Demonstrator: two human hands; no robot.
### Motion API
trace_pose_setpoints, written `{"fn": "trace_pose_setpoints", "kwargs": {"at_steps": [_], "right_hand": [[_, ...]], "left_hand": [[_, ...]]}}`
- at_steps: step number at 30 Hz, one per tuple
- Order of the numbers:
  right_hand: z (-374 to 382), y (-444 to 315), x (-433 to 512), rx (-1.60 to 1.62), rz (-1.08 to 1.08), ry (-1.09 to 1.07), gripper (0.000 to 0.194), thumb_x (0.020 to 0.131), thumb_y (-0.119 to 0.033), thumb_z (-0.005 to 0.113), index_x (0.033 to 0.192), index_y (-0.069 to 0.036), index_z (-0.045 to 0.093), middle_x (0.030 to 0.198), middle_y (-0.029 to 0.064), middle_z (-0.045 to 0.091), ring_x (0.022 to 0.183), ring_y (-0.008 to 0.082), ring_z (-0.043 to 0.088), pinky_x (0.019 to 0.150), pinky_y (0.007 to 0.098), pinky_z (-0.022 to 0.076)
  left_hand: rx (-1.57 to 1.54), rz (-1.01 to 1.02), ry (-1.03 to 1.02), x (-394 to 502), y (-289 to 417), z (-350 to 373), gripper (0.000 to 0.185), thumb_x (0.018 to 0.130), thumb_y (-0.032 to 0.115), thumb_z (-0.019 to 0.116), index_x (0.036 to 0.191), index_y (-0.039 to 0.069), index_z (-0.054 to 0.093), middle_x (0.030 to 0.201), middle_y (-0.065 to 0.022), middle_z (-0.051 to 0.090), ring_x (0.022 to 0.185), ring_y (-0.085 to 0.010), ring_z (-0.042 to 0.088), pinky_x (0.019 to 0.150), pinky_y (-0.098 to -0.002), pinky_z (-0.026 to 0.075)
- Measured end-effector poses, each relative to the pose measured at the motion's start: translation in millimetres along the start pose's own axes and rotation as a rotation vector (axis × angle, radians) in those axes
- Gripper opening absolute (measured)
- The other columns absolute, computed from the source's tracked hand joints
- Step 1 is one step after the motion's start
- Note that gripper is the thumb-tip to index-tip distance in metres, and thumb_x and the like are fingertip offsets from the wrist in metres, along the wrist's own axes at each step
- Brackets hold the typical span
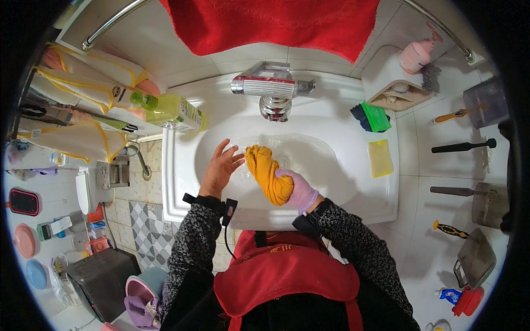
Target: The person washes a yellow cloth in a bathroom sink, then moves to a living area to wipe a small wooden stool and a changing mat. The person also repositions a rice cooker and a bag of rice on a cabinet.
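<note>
Over the basin of a white ceramic sink (178,165), a twisted orange-yellow cloth (265,171) is in the grip of my right hand (301,191). That hand wears a thin lilac glove and holds the cloth's lower end. My bare left hand (221,167) is just left of the cloth's upper end, fingers spread and curved, holding nothing. A chrome faucet (273,87) with a red-edged handle stands at the back of the sink. Some water (302,145) lies in the basin around the drain.
A yellow-green bottle (176,113) stands on the sink's left rim. On the right rim are a green sponge (376,116), a dark cloth and a yellow sponge (380,158). A red towel (269,25) hangs behind. Brushes and holders (455,147) line the right wall.
</note>
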State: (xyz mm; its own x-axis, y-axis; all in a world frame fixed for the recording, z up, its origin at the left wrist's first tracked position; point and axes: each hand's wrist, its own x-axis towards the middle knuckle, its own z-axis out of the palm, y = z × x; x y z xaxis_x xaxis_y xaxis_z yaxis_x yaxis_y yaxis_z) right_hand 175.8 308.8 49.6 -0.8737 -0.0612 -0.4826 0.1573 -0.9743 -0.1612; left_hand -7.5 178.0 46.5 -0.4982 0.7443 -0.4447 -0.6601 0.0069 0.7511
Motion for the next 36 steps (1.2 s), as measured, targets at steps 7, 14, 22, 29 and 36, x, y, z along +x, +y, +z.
{"fn": "trace_pose_setpoints", "kwargs": {"at_steps": [7, 14, 22, 29, 36], "right_hand": [[21, 21, -8, 0.409, 0.031, -0.162, 0.037, 0.092, -0.031, 0.045, 0.120, -0.008, 0.046, 0.113, 0.0078, 0.056, 0.105, 0.0221, 0.055, 0.091, 0.0377, 0.0436], [22, 3, -5, -0.532, -0.030, -0.071, 0.047, 0.087, -0.039, 0.054, 0.116, -0.004, 0.048, 0.106, 0.0095, 0.057, 0.097, 0.0206, 0.056, 0.085, 0.0341, 0.0446], [38, 4, 9, -1.813, 0.059, 0.270, 0.049, 0.074, -0.034, 0.057, 0.106, 0.003, 0.050, 0.091, 0.0204, 0.063, 0.083, 0.0322, 0.062, 0.076, 0.0386, 0.0474], [41, 4, -1, -2.113, -0.333, 0.257, 0.056, 0.074, -0.035, 0.058, 0.111, 0.005, 0.044, 0.081, 0.0198, 0.060, 0.071, 0.0358, 0.061, 0.063, 0.0430, 0.0475], [33, 3, -7, -2.126, -0.630, 0.132, 0.064, 0.074, -0.035, 0.062, 0.120, 0.004, 0.041, 0.091, 0.0202, 0.059, 0.082, 0.0321, 0.060, 0.069, 0.0390, 0.0470]], "left_hand": [[-0.387, -0.006, -0.173, 6, -30, 29, 0.049, 0.087, 0.039, 0.055, 0.120, 0.006, 0.042, 0.110, -0.0159, 0.051, 0.100, -0.0281, 0.054, 0.084, -0.0440, 0.047], [0.233, 0.027, 0.070, 18, -21, 28, 0.018, 0.086, 0.021, 0.059, 0.087, 0.005, 0.052, 0.078, -0.0063, 0.056, 0.071, -0.0165, 0.056, 0.062, -0.0307, 0.047], [1.358, 0.046, 0.179, 26, -39, 35, 0.019, 0.086, 0.019, 0.054, 0.093, 0.002, 0.050, 0.081, -0.0133, 0.059, 0.074, -0.0217, 0.057, 0.066, -0.0352, 0.046], [0.223, -0.265, 0.066, -2, -18, 29, 0.058, 0.087, 0.037, 0.056, 0.132, 0.008, 0.033, 0.102, -0.0087, 0.054, 0.087, -0.0202, 0.058, 0.076, -0.0342, 0.050], [0.163, -0.348, 0.003, -26, 13, 34, 0.044, 0.082, 0.026, 0.065, 0.115, 0.005, 0.045, 0.099, -0.0067, 0.056, 0.090, -0.0205, 0.058, 0.078, -0.0364, 0.050]]}}
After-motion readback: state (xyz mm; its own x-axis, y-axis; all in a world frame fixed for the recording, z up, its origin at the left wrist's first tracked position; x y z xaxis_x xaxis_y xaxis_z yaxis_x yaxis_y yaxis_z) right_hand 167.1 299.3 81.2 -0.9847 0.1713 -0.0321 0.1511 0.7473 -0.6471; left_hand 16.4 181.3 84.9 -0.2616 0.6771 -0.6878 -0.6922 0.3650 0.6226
